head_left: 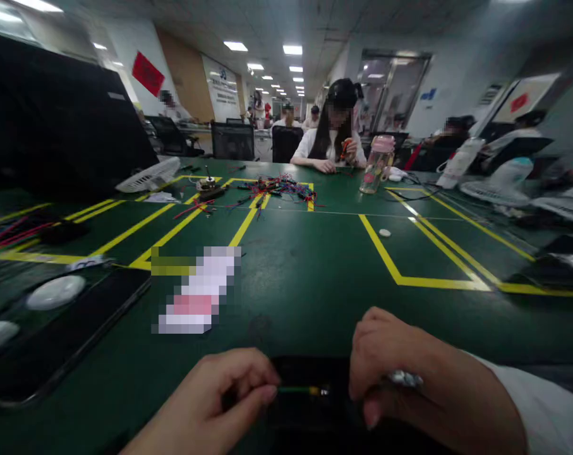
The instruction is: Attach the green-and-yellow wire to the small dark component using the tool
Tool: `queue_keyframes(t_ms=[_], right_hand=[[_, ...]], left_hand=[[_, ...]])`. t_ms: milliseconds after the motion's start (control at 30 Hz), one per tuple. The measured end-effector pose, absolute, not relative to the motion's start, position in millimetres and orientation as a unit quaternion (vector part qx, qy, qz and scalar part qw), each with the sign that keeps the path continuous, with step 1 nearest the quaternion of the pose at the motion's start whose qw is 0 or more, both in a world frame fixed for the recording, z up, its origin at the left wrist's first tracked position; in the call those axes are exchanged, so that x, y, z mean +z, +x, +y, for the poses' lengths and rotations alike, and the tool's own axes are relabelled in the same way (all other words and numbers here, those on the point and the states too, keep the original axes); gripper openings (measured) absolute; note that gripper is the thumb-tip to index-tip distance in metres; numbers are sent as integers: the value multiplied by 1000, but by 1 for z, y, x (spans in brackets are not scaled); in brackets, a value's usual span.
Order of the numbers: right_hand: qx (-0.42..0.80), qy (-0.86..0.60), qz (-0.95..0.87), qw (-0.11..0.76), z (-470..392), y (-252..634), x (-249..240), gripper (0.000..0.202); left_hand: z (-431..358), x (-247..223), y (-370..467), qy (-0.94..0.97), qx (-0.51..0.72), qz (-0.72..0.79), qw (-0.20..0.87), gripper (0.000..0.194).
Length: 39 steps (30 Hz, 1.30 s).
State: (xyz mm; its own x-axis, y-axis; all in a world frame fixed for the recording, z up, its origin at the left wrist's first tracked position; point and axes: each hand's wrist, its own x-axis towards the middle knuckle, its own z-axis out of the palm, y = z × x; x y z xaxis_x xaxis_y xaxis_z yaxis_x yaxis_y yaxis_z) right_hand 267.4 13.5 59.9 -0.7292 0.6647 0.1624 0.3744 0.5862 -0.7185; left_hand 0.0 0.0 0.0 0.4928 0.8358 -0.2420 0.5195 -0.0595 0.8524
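Hands [314, 392] pinch wire [298, 390], ends hidden.

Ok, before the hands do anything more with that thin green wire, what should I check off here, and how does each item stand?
1. Left hand pinches the green wire: ok.
2. Right hand grips the wire's other end: cannot tell, fingers hide it.
3. Metal tip at the wire's right end visible: ok.
4. Silver object at the right hand identified: cannot tell.
5. Green table ahead of the hands free: ok.

Wire [295, 390] between hands; bottle [377, 164] far behind.
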Motion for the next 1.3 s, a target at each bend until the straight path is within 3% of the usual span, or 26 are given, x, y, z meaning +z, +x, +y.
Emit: queue_keyframes(t_ms=[300,467,1033,1300], right_hand=[[325,-306,-864,233,8,265,59,19],[342,-331,-833,281,7,274,62,9],[295,-322,-863,256,6,265,53,12],[247,-296,-891,241,4,262,56,24]], left_hand=[[0,-3,1,698,177,468,513,20],[2,-2,2,691,181,477,512,20],[1,-3,2,695,173,478,509,22],[2,-5,2,693,188,473,511,21]])
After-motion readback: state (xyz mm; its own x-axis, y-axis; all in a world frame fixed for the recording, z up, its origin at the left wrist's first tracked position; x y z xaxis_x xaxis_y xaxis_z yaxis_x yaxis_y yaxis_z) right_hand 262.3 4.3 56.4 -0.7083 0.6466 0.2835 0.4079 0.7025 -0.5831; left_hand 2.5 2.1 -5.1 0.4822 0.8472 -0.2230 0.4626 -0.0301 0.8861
